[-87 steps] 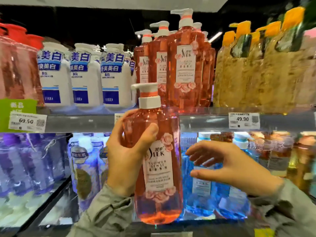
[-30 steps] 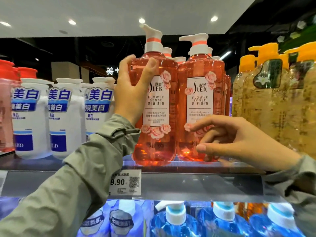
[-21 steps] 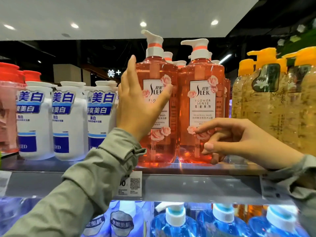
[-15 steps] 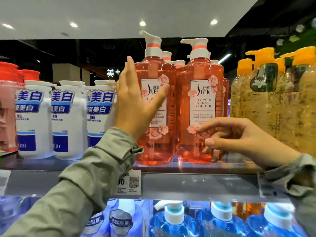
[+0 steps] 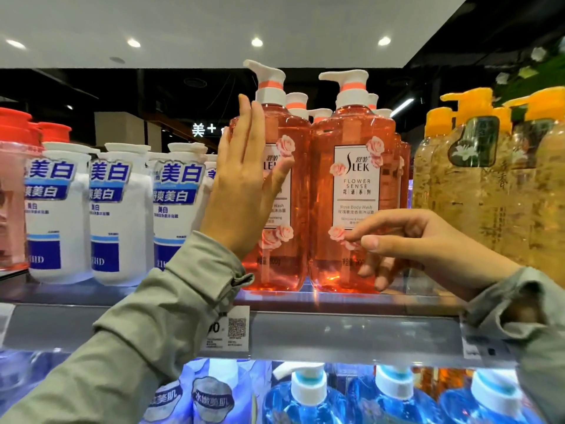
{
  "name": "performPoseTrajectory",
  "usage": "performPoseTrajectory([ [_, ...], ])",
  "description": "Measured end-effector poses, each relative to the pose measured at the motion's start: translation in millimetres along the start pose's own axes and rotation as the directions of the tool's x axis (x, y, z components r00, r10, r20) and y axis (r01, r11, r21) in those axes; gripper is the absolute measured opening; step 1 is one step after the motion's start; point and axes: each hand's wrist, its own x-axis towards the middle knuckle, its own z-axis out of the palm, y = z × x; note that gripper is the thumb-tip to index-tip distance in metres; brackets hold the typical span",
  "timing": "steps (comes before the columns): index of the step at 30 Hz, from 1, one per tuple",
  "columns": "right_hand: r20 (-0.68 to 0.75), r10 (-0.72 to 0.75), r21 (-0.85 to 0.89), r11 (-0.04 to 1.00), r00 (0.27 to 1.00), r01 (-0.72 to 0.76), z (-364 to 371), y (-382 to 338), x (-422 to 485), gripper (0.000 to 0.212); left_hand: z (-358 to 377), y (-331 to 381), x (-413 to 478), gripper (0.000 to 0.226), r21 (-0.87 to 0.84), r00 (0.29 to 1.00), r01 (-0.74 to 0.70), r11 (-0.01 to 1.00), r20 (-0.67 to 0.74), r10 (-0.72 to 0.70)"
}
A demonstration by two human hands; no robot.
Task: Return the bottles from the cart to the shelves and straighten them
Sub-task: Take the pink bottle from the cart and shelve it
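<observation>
**You're in a shop, facing a toiletries shelf.**

In front of you the shelf [image 5: 351, 332] is stocked in blocks of identical goods. White bottles [image 5: 119, 215] stand at the left, pink pump bottles [image 5: 354, 209] in the middle and yellow bottles [image 5: 477, 194] at the right. Blue bottles [image 5: 305, 402] fill the level below. A price tag [image 5: 227, 328] with a QR code is fixed to the shelf's near edge. Far behind, recessed ceiling lights [image 5: 256, 42] and a lit sign [image 5: 203, 129] show.

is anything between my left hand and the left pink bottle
Nothing visible. The left hand, fingers straight, lies right against the left pink bottle, thumb across its label. The right hand grips the right pink bottle beside it.
</observation>
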Motion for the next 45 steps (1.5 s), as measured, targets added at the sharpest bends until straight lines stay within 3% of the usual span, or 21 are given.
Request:
performPoseTrajectory([
  [3, 0.001, 0.014, 0.014, 1.000, 1.000, -0.014, 3.1, -1.3, 5.1, 0.020, -1.6, -10.1, -0.9, 0.072, 0.017, 0.999, -0.030, 0.999, 0.017, 0.029],
  [7, -0.012, 0.024, 0.032, 0.999, 1.000, -0.024, 4.4, -1.7, 7.0, 0.021, 1.4, -11.8, -1.3, 0.054, 0.078, 0.992, -0.120, 0.990, -0.041, 0.123],
  [10, -0.026, 0.007, 0.003, 1.000, 1.000, -0.007, 5.1, 0.0, 5.3, 0.020, 8.5, -10.8, -1.6, 0.043, 0.026, 0.982, -0.176, 0.984, -0.070, 0.177],
  [16, -0.041, -0.005, -0.051, 0.999, 0.999, 0.003, 7.2, 0.0, 1.0, 0.024, 8.7, -15.2, -3.7, 0.042, -0.012, 0.986, -0.158, 0.987, -0.054, 0.157],
  [20, -0.070, 0.001, -0.119, 0.993, 0.998, -0.009, 11.4, -5.5, -0.4, 0.027, 2.7, -11.0, -2.3, 0.039, 0.106, 0.984, -0.171, 0.980, -0.042, 0.176],
  [24, -0.090, -0.020, -0.284, 0.959, 0.996, -0.006, 16.7, -12.2, -3.4, 0.020, -10.0, 1.3, -10.9, 0.034, 0.222, 0.980, -0.196, 0.955, 0.070, 0.185],
  [28, -0.103, -0.097, -0.397, 0.917, 0.990, 0.049, 19.4, -16.6, -9.8, 0.018, -27.8, 20.8, -26.7, 0.035, 0.230, 0.960, -0.215, 0.949, 0.231, 0.162],
  [31, -0.066, -0.170, -0.497, 0.860, 0.983, 0.116, 23.5, -18.5, -12.2, 0.018, -44.7, 39.8, -26.9, 0.031, 0.160, 0.946, -0.122, 0.979, 0.318, 0.066],
  [34, -0.013, -0.229, -0.429, 0.880, 0.973, 0.202, 31.6, -20.9, -19.8, 0.018, -63.0, 59.0, -31.2, 0.023, 0.099, 0.909, 0.042, 0.994, 0.408, -0.079],
  [36, 0.036, -0.251, -0.342, 0.906, 0.967, 0.248, 38.1, -22.1, -25.6, 0.019, -79.5, 68.7, -35.3, 0.026, 0.174, 0.850, 0.109, 0.979, 0.495, -0.182],
  [37, 0.066, -0.256, -0.312, 0.913, 0.964, 0.263, 42.5, -22.5, -28.0, 0.018, -89.2, 72.3, -37.2, 0.030, 0.277, 0.786, 0.098, 0.956, 0.567, -0.245],
  [40, 0.174, -0.275, -0.306, 0.897, 0.945, 0.318, 59.5, -22.1, -30.9, 0.017, -117.4, 77.6, -43.3, 0.051, 0.605, 0.453, -0.152, 0.781, 0.746, -0.489],
  [42, 0.238, -0.261, -0.345, 0.878, 0.936, 0.333, 74.3, -21.3, -29.9, 0.018, -131.3, 78.7, -49.1, 0.056, 0.612, 0.253, -0.177, 0.771, 0.785, -0.565],
  [43, 0.276, -0.237, -0.355, 0.876, 0.931, 0.328, 81.8, -21.9, -29.6, 0.020, -136.6, 77.2, -53.0, 0.056, 0.590, 0.193, -0.142, 0.795, 0.804, -0.562],
  [45, 0.411, -0.133, -0.391, 0.868, 0.902, 0.306, 98.5, -22.9, -29.0, 0.026, -146.1, 69.4, -61.7, 0.056, 0.545, 0.142, -0.060, 0.836, 0.834, -0.533],
])
